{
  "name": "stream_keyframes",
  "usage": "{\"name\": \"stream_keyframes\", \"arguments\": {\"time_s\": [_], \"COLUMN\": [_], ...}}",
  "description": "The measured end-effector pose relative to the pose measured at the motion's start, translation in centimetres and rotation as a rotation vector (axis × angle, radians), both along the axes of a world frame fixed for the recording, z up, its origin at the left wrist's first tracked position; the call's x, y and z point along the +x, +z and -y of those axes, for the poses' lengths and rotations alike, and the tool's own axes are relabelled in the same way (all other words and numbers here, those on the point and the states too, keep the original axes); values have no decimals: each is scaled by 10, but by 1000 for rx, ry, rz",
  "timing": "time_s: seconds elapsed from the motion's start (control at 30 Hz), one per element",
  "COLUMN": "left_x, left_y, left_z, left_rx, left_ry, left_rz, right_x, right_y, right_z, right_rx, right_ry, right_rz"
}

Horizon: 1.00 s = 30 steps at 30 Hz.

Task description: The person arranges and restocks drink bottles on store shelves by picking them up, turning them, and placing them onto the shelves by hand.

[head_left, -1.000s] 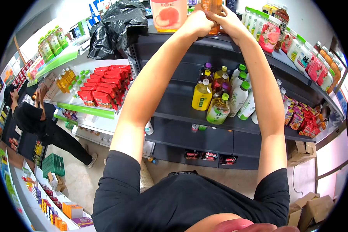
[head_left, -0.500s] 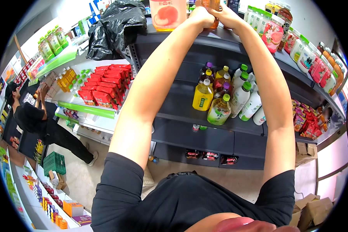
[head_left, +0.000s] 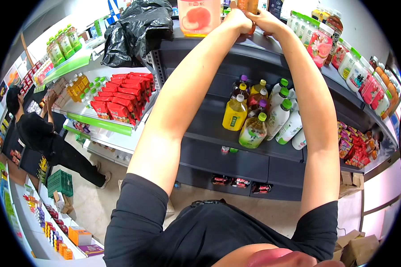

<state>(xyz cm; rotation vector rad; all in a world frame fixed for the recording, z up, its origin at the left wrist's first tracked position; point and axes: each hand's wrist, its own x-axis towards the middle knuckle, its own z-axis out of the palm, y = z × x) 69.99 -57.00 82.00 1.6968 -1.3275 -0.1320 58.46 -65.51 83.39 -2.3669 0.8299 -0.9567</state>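
Note:
Both my arms reach up to the top shelf [head_left: 272,48]. My left hand [head_left: 239,20] is wrapped against an amber bottle [head_left: 247,5] from the left, and my right hand [head_left: 266,22] has its fingers on the bottle's right side. The bottle's top is cut off by the frame edge. Just left of my hands stands a large pink container with a peach picture [head_left: 199,18]. Below, between my arms, a group of bottles stands on the middle shelf, with a yellow bottle [head_left: 234,114] and a green-labelled bottle [head_left: 253,131] at its front.
A black plastic bag [head_left: 136,33] hangs over the shelf's left end. Red snack packets [head_left: 120,100] lie on the white shelf at left. Pink bottles [head_left: 320,46] line the upper right. A person in black [head_left: 40,133] stands far left near a green crate [head_left: 60,183].
The view has shifted slightly. Both hands stay at the amber bottle, and my right forearm is farther right than a second ago. The person at left has lowered their hands a little.

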Motion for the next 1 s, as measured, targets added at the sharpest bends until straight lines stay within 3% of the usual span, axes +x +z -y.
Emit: {"name": "stream_keyframes", "arguments": {"time_s": [0.07,0.17,0.23,0.33,0.37,0.4,0.47,0.57,0.63,0.7,0.77,0.83,0.87,0.9,0.93,1.0], "left_x": [14,7,18,28,19,10,-8,-26,-44,-55,-57,-61,-68,-65,-52,-50], "left_y": [-3,-7,-5,-7,-3,2,-14,-38,-60,-109,-188,-286,-344,-398,-449,-511], "left_z": [31,21,33,41,21,0,-6,-107,-174,-211,-220,-225,-228,-240,-253,-305], "left_rx": [-6,-101,-17,29,73,116,-104,-549,-783,-897,-810,-331,-122,29,234,372], "left_ry": [8,78,-21,-123,-86,-50,98,-114,-532,-791,-1124,-1058,-904,-777,-843,-845], "left_rz": [175,64,-24,2,82,162,168,580,548,536,420,303,143,176,256,-5], "right_x": [0,1,7,16,1,0,-2,-9,-16,-30,-57,-93,-115,-135,-150,-192], "right_y": [0,-1,-9,-17,-4,-6,-10,-14,-10,-21,-57,-125,-177,-233,-299,-455], "right_z": [2,7,22,71,-19,-17,-20,-42,-70,-113,-174,-209,-214,-228,-243,-283], "right_rx": [-18,-52,-95,-388,-336,-406,-532,-561,-564,-709,-804,-828,-751,-439,-99,403], "right_ry": [1,9,52,23,-68,-180,-356,-394,-447,-495,-214,-8,137,188,81,-267], "right_rz": [-14,-9,47,21,-61,-132,-191,-188,-306,-181,330,355,370,361,394,500]}}
